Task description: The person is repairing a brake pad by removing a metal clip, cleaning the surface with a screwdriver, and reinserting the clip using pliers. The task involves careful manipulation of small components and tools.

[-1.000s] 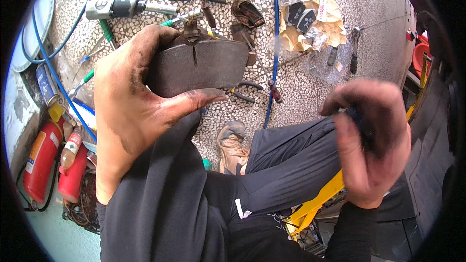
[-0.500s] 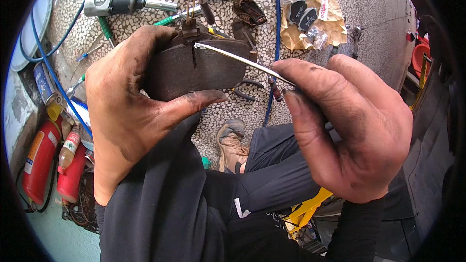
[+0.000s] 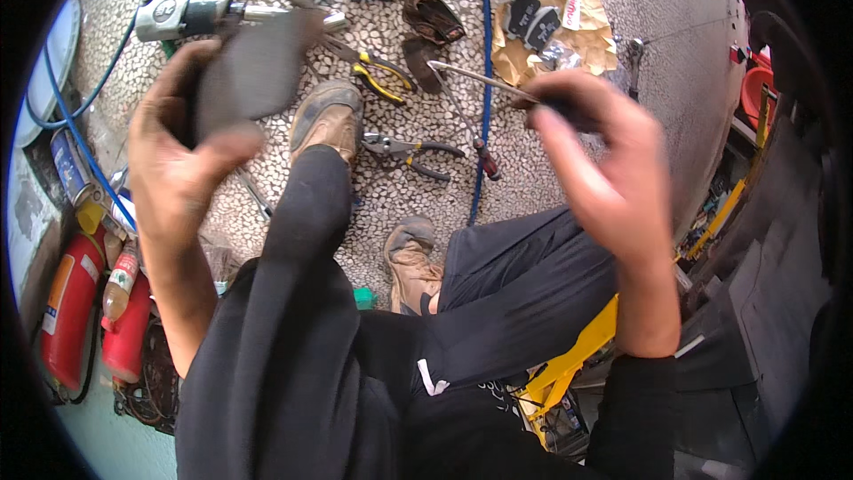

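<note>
A dark, worn brake pad (image 3: 253, 71), blurred by motion, is gripped along its edge by my left hand (image 3: 173, 178), thumb below and fingers behind. Between thumb and fingers, my right hand (image 3: 609, 169) pinches a thin silver metal rod (image 3: 484, 79); its far end points left and its near end is hidden in the hand. The rod and pad are well apart. On the floor between my hands lie yellow-and-black pliers (image 3: 380, 76), a second pair of pliers (image 3: 413, 149) and a screwdriver (image 3: 486, 160).
An impact wrench (image 3: 191, 13) lies far left, near several bolts. Clean brake pads (image 3: 542, 28) rest on brown paper (image 3: 597, 49) beyond a blue hose (image 3: 486, 36). Red fire extinguishers (image 3: 71, 311) stand left. My shoes (image 3: 330, 116) are on the speckled floor.
The rod's tip has left the brake pad. My left hand has carried the pad left, now tilted and smeared; my right hand has drawn back. Pliers and my other shoe show.
</note>
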A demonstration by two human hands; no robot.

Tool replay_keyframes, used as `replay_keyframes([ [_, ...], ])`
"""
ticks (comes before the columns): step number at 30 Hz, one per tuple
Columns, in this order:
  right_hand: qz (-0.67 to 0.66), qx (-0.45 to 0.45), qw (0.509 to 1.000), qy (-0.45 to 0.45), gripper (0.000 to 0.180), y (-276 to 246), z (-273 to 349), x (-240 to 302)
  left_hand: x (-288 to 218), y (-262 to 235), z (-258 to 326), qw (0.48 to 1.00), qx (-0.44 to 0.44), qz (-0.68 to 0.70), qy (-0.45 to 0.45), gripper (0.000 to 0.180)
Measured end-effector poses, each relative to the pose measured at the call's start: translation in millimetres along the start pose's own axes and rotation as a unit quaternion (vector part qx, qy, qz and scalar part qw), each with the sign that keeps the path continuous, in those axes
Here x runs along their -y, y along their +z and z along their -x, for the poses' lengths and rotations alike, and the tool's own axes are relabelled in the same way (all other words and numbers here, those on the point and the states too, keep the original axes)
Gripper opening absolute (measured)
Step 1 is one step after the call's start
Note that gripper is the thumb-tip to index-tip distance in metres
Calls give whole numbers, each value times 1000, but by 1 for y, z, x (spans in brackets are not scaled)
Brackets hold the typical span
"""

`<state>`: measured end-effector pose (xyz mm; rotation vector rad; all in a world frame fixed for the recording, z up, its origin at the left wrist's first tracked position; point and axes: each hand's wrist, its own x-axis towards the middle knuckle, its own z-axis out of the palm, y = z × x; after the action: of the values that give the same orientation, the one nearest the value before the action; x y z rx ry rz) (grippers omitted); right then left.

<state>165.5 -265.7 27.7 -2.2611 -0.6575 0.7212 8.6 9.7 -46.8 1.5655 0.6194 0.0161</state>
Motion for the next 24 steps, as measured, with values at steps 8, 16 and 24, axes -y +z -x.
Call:
replay_keyframes([
  [8,312,176,924,134,13,126,51,-211,31,-19,-13,955,181,234,-20,81],
  [16,80,311,908,268,37,232,90,-119,32,15,-3,867,216,442,-84,104],
  [24,85,178,916,350,36,322,105,-103,7,3,8,861,163,463,-134,108],
])
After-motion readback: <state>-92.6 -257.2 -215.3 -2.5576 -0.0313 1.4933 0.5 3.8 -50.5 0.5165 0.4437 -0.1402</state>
